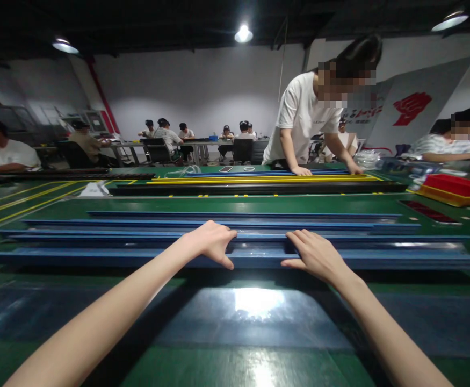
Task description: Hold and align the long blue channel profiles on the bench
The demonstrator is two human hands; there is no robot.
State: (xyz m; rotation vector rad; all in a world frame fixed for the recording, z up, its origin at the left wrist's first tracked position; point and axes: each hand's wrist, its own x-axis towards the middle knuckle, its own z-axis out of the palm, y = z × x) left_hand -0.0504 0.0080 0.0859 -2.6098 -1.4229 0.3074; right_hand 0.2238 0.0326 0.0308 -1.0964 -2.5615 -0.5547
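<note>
Several long blue channel strips lie side by side across the green table. My left hand grips the nearest blue strip left of its middle, thumb on the near edge and fingers over the far edge. On the same strip, further right, my right hand has its thumb at the near side and its fingers over the far side. Behind it lie more blue strips. In front, a clear glossy sheet is spread flat on the table.
Across the table a person leans over yellow strips and a black strip. A phone and a red bin are at the right. A white object stands at the left. Other people sit behind.
</note>
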